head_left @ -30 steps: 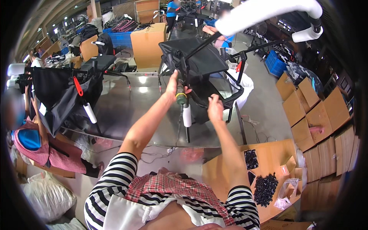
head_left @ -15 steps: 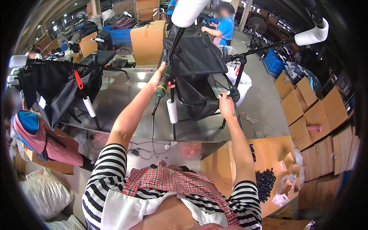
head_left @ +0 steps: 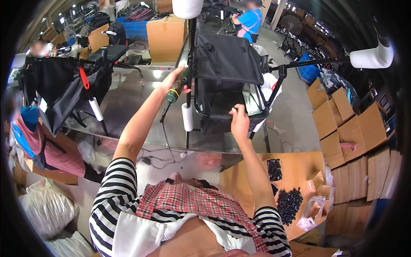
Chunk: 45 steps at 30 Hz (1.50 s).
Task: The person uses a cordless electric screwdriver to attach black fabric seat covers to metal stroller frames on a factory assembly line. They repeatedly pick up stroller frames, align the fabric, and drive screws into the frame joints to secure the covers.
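My left hand (head_left: 174, 80) is wrapped round a green corded power screwdriver (head_left: 172, 95), beside an upright black tube of a metal frame (head_left: 189, 88). A black fabric bag (head_left: 229, 58) with a raised flap hangs in this frame, and white wrapping covers some of its tube ends. My right hand (head_left: 240, 122) is just in front of the bag's near rim, its fingers curled together. Whatever those fingers pinch, if anything, is too small to make out. Pale sheeting (head_left: 253, 100) shows inside the bag's right side.
The frame stands on a shiny metal table (head_left: 141, 120). Another black frame with fabric (head_left: 72, 85) is at the left, near a co-worker (head_left: 51, 150). Small black parts (head_left: 290, 205) lie on cardboard (head_left: 239, 180) at the right. Another person (head_left: 250, 21) works farther back.
My right hand has come off the bag's right front corner and moved left. The frame has shifted and turned slightly. My left hand and the screwdriver have moved slightly left.
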Each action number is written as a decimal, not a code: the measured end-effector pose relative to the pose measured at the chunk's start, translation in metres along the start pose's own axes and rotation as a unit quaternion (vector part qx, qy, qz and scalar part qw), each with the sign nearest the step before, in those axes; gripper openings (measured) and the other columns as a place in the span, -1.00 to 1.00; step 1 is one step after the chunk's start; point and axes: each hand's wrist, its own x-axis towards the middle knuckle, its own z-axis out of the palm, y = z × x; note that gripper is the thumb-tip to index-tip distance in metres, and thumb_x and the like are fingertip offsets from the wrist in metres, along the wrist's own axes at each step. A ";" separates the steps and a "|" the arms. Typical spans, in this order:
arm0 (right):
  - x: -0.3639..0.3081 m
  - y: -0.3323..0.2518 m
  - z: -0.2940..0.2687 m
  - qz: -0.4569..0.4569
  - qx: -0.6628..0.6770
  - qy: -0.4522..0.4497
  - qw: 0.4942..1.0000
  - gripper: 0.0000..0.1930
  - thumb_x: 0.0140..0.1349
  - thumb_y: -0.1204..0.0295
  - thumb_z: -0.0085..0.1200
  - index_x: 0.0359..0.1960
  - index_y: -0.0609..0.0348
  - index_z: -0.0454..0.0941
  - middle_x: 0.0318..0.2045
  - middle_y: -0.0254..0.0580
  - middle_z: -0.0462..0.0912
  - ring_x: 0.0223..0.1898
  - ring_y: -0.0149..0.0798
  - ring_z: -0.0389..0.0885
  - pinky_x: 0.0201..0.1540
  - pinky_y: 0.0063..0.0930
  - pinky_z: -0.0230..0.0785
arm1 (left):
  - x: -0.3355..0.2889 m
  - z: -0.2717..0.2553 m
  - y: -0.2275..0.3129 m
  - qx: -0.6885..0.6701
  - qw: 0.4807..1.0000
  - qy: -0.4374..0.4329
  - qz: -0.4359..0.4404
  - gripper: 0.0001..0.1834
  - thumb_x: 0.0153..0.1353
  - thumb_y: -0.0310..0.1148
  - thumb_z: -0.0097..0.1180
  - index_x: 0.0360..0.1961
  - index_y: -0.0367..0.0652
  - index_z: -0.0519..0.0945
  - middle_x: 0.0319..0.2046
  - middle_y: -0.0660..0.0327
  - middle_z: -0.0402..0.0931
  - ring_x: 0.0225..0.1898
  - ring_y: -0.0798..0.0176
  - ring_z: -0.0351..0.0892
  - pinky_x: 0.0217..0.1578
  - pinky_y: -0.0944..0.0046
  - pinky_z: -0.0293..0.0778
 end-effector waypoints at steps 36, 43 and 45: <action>0.096 -0.149 0.041 -0.308 0.095 0.005 0.947 -0.69 0.03 0.82 0.20 -0.15 0.38 0.59 -0.36 0.05 0.70 -0.38 -0.07 0.69 -0.28 -0.34 0.56 | -0.160 -0.034 -0.036 -0.401 0.819 -0.394 -0.113 0.35 -0.10 -0.55 0.39 0.56 0.24 -0.30 -0.26 -0.01 0.36 -0.61 0.31 0.43 -0.63 0.37 0.37; 0.142 -0.150 0.043 -0.259 0.070 -0.035 0.963 -0.64 0.08 0.67 0.23 -0.03 0.31 0.58 -0.30 -0.02 0.68 -0.24 -0.02 0.65 -0.01 -0.23 0.52 | -0.119 -0.077 -0.053 -0.471 0.714 -0.515 -0.053 0.46 -0.19 -0.55 0.43 0.55 0.10 -0.44 -0.25 -0.15 0.38 -0.72 0.31 0.31 -0.76 0.39 0.15; 0.185 -0.128 0.078 -0.067 0.207 0.045 0.975 -0.58 0.09 0.55 0.29 0.03 0.29 0.55 -0.23 -0.06 0.67 -0.17 0.02 0.63 0.03 -0.19 0.47 | -0.114 -0.091 -0.043 -0.465 0.741 -0.484 -0.022 0.48 -0.23 -0.49 0.50 0.55 0.08 -0.38 -0.23 -0.23 0.39 -0.72 0.28 0.34 -0.76 0.39 0.18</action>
